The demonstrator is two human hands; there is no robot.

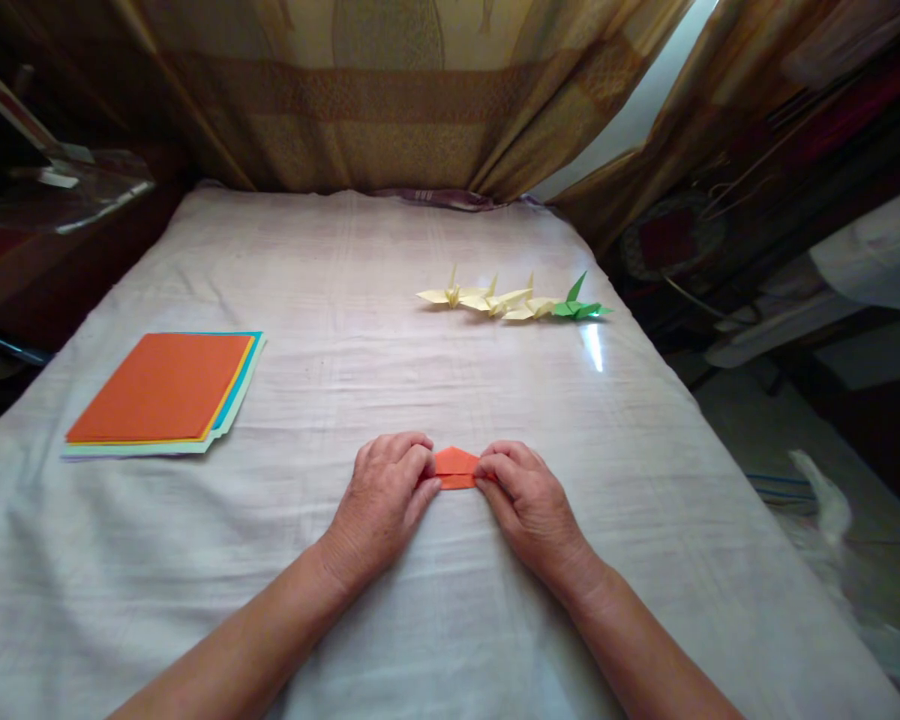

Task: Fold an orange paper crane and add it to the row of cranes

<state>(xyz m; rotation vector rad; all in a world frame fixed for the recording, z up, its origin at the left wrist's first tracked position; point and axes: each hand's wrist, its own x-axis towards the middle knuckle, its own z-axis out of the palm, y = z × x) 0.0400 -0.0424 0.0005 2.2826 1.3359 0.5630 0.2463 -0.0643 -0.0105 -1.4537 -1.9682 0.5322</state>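
Observation:
A small folded piece of orange paper (456,466) lies low over the cloth in front of me, with a pointed top and a crease running across it. At its left end, my left hand (391,490) pinches it between thumb and curled fingers. My right hand (529,505) grips the opposite end the same way. Both ends of the paper are hidden under the fingers.
A stack of coloured paper sheets (161,388), orange on top, lies to the left. Several folded paper cranes, pale yellow ones (487,298) and a green one (579,305), stand in a row at the back right. Curtains (390,100) hang behind the cloth-covered surface (330,390).

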